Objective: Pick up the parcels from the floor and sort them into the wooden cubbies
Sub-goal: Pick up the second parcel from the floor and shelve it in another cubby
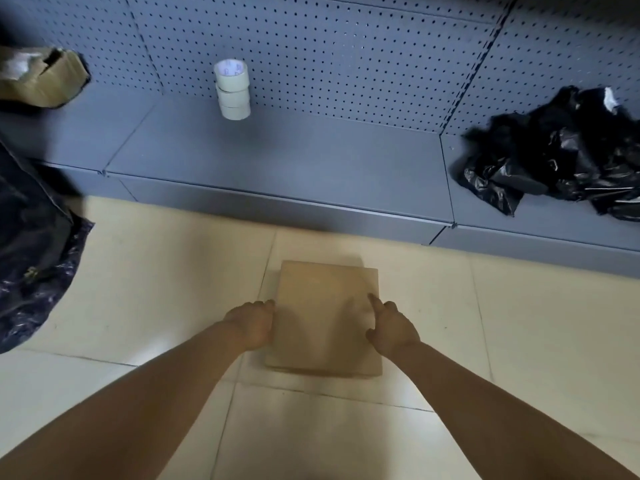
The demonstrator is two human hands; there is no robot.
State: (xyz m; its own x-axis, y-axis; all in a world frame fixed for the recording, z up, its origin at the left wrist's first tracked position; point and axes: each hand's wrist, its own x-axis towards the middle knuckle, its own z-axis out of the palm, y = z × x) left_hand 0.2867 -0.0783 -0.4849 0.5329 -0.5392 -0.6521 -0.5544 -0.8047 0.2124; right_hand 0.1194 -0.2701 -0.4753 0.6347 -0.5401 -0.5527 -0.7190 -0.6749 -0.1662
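A flat brown cardboard parcel [323, 317] lies on the cream tiled floor in front of a low grey shelf. My left hand [252, 323] is pressed against the parcel's left edge, fingers curled along its side. On the parcel's right side rests my right hand [393, 329], with its index finger stretched over the top face and the thumb on the top. Both hands grip the parcel from opposite sides. No wooden cubbies are in view.
The grey metal shelf [294, 157] with a pegboard back runs across the far side. On it stand a stack of tape rolls [232, 89], a crumpled black plastic bag [561, 154] at right and an open cardboard box [41, 77] at far left. A dark bag [31, 244] sits at left.
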